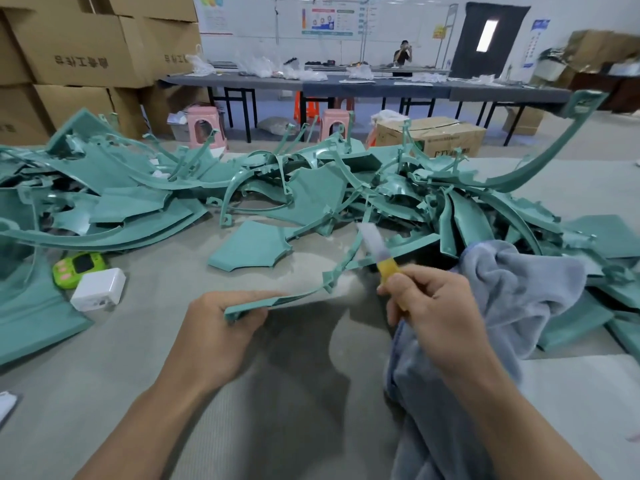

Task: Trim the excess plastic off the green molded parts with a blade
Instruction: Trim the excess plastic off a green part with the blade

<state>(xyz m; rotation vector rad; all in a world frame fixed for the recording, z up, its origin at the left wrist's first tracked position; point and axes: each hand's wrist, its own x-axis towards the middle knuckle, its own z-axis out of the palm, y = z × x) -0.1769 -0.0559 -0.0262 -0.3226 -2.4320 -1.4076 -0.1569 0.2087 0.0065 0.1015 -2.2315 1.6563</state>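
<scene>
A worker's left hand [221,327] pinches the near end of a thin curved green part [277,300], thumb on top, holding it just above the grey-covered bench [294,393]. The right hand [433,306], level beside it, curls its grip round a yellow-handled blade [388,268]. The steel points up and away, blurred and seemingly clear of the part. A blue cloth [512,289] lies under that wrist. Behind, a pile of green mouldings [311,188] sprawls across the bench; cardboard boxes [69,53] and pink stools [204,129] line the room.
</scene>
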